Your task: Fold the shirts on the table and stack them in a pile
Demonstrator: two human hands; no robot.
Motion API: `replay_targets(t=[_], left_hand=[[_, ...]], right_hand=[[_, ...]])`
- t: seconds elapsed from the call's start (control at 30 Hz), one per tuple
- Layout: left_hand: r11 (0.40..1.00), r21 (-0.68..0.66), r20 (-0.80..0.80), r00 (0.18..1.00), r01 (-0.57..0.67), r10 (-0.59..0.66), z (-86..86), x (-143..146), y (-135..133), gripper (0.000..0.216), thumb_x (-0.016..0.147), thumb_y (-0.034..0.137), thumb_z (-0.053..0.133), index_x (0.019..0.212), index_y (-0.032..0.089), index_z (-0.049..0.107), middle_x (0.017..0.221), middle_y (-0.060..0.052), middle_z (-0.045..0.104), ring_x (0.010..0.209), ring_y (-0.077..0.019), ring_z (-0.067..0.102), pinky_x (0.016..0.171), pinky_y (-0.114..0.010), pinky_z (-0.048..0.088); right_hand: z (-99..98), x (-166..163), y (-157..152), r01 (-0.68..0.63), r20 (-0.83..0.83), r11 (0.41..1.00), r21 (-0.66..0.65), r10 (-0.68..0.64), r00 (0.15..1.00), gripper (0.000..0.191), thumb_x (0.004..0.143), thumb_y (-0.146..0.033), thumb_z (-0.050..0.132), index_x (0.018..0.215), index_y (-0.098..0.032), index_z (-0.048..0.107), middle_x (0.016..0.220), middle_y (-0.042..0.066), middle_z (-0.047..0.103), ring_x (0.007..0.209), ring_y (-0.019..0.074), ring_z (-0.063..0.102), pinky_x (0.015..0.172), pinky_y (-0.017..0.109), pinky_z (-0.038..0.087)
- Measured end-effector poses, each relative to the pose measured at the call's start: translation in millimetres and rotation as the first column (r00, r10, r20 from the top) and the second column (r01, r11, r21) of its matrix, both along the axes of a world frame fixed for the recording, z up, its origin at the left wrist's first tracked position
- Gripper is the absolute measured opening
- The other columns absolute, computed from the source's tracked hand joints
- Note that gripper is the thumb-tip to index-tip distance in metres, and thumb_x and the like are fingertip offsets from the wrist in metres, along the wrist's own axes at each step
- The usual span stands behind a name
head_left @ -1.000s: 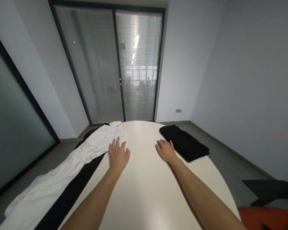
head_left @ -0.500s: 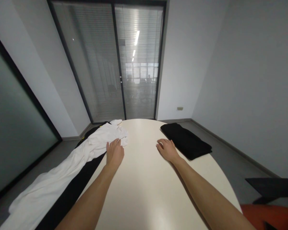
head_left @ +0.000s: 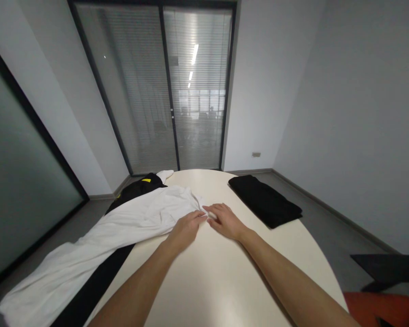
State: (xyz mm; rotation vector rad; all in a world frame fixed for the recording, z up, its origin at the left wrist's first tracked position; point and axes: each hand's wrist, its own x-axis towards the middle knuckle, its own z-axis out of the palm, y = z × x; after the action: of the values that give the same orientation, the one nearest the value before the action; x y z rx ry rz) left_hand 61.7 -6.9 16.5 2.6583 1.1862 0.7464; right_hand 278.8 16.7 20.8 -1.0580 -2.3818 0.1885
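Note:
A white garment (head_left: 139, 218) trails from the middle of the table over its left side, its exact kind unclear. My left hand (head_left: 187, 229) is closed on the garment's right end, thumb and fingers pinching the edge. My right hand (head_left: 226, 221) is right beside it, fingertips at that same edge. Its thumb and fingers are apart, with a bit of white showing between them. Under and behind the white garment is dark clothing (head_left: 132, 188) with a yellow mark.
A folded black cloth (head_left: 264, 200) lies on the right of the round-ended pale table (head_left: 197, 272). An orange and black chair (head_left: 385, 306) stands at the lower right. Glass panels with blinds (head_left: 197, 136) are beyond the table.
My left hand has moved right, drawing the white garment's end toward the table's middle. More dark clothing with the yellow mark shows. My right hand has shifted left to meet the edge.

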Motion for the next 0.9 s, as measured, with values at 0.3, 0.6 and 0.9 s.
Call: replay_targets(t=[0.3,0.6,0.9], left_hand=[[0.934,0.128,0.066,0.942,-0.335,0.329,8.5,4.5,-4.9,0.042,0.094,0.025,0.048,0.136,0.023,0.055,0.135,-0.01,0.06,0.124,-0.0265,0.054,0.106,-0.043,0.044],[0.906,0.103,-0.148,0.895,-0.41,0.421,9.1,12.6,-10.0,0.037,0.1,0.037,0.039,0.108,0.018,0.069,0.104,-0.013,0.07,0.1,-0.0291,0.063,0.088,-0.042,0.048],[0.854,-0.183,0.11,0.853,-0.487,0.51,32.3,13.3,-0.6,0.032,0.097,0.034,0.045,0.084,0.019,0.07,0.082,-0.007,0.073,0.075,-0.0214,0.066,0.071,-0.03,0.044]], right_hand=[[9.7,3.2,1.6,0.145,0.051,0.989,-0.028,-0.143,0.988,0.018,0.095,-0.028,0.054,0.1,-0.019,0.068,0.096,0.006,0.071,0.095,0.0218,0.061,0.089,0.034,0.041],[14.9,18.2,6.9,0.415,0.051,0.909,-0.049,-0.413,0.909,0.025,0.092,-0.024,0.051,0.11,-0.02,0.068,0.1,0.008,0.072,0.093,0.0215,0.063,0.082,0.03,0.041],[19.1,29.6,1.8,0.44,0.183,0.885,-0.154,-0.412,0.893,0.034,0.08,-0.024,0.054,0.11,-0.024,0.071,0.088,0.005,0.075,0.084,0.0215,0.066,0.072,0.028,0.038]])
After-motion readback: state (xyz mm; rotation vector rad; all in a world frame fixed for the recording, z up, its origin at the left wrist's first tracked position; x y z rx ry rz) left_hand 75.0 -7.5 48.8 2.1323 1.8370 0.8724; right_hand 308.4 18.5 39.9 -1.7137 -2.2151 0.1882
